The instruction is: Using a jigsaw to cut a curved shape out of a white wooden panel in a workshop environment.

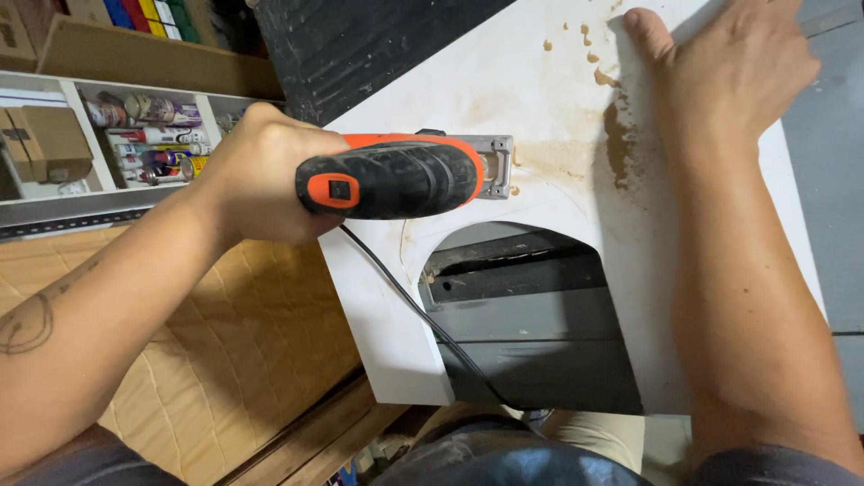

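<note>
My left hand (256, 175) grips the handle of an orange and black jigsaw (396, 175). The saw's metal base rests on a white board (558, 90), at the top of an arched cut-out (522, 297). Its black cord (405, 301) runs down across the board towards me. My right hand (729, 63) lies flat on the board's far right part, fingers spread, beside streaks of brown sawdust (616, 135). The blade is hidden under the saw.
A grey metal surface (540, 342) shows through the cut-out. To the left lie a quilted tan pad (234, 351) and a white shelf (135, 135) with tubes, cans and cardboard boxes. A dark ribbed panel (351, 45) stands behind the board.
</note>
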